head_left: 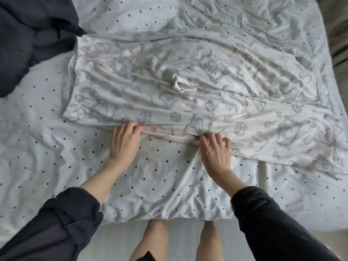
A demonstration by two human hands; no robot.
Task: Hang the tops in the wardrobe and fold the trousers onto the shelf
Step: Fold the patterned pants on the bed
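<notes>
I am standing at the near edge of the bed [56,147], looking down on one pair of printed white trousers [188,87] spread across the middle of it. They lie flat but rumpled, with the waistband toward the bed's left side and the legs running off toward its right edge. One knotted drawstring [174,80] sits on top of the cloth near the middle of the garment. Both my hands are on the trousers' near hem. My left hand [125,142] has its fingers curled over the edge of the cloth and pinches a fold of it against the thumb. My right hand [214,149] does the same a little further toward the bed's right side, fingers bent and gripping the bunched edge, where the fabric puckers into a dark crease just beside my knuckles. Between the two hands the hem is lifted into a narrow rolled ridge, clear of the bedding. The bedding itself is one pale sheet with small dark dots, wrinkled all over. One dark garment [32,34] lies heaped at the bed's far left corner, its lower edge touching the trousers' waistband corner; I cannot tell whether it is a top or something else. My two dark sleeves [282,223] are pushed up to the forearms, and my two bare legs [154,240] show below the near edge of the bed, against a pale floor.
</notes>
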